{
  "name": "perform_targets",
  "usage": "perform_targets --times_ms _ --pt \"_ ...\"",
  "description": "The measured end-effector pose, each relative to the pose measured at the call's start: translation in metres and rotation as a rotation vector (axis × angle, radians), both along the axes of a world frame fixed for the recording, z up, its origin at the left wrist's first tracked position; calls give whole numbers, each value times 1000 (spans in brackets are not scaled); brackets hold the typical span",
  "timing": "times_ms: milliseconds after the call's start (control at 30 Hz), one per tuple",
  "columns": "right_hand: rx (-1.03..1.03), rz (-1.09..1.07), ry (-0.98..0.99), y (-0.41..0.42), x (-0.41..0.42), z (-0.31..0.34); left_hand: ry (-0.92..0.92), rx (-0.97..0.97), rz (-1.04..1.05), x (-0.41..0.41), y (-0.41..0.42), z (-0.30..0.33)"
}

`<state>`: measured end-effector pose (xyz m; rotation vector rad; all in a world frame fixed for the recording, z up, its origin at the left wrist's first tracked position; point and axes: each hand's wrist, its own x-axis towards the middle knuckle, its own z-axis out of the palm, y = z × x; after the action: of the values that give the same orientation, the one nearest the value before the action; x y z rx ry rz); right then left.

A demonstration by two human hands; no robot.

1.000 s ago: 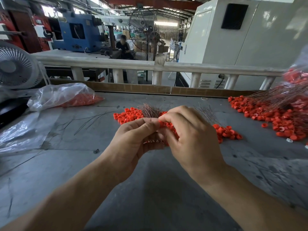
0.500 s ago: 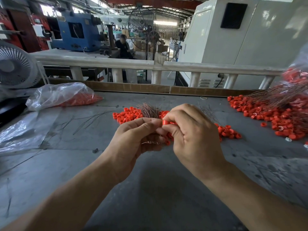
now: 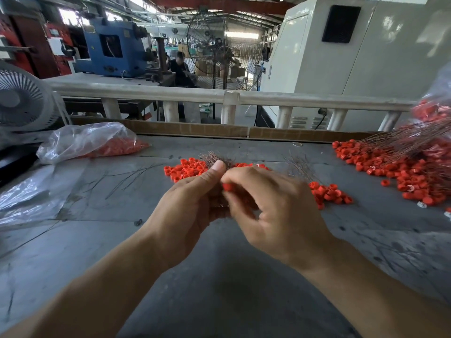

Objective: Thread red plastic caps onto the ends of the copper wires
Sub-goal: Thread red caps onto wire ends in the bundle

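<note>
My left hand (image 3: 188, 203) grips a bundle of thin copper wires (image 3: 214, 161); their tips fan out above my thumb and the lower ends show under my palm. My right hand (image 3: 275, 206) pinches a red plastic cap (image 3: 228, 187) between thumb and forefinger, right against the wires in my left hand. The hands meet over the middle of the grey table (image 3: 219, 276). A loose pile of red caps (image 3: 188, 168) lies just behind my hands, and more caps (image 3: 328, 192) lie to the right of my right hand.
A clear plastic bag with red caps (image 3: 90, 141) lies at the back left. A large heap of capped wires and red caps (image 3: 405, 167) fills the right side. Loose wires (image 3: 127, 176) lie on the left. A white fan (image 3: 22, 98) stands far left; a cardboard strip (image 3: 219, 130) borders the far edge.
My right hand has shifted slightly, its fingers spreading, and the red cap it pinches now shows lower between the two hands. My left thumb has straightened upward.
</note>
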<state>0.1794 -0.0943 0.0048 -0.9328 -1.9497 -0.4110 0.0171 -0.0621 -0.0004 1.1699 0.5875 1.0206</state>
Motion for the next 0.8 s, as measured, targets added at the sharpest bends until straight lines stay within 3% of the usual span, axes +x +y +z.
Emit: perform_targets --times_ms 333,567,800 --pt "-224 97 14 3 -2 -4 -52 77 132 -9 7 2" --pt "-292 23 -33 6 0 -8 74 -15 324 -14 11 2" --pt "-313 -23 -110 7 3 -8 341 -22 451 -21 17 -1"
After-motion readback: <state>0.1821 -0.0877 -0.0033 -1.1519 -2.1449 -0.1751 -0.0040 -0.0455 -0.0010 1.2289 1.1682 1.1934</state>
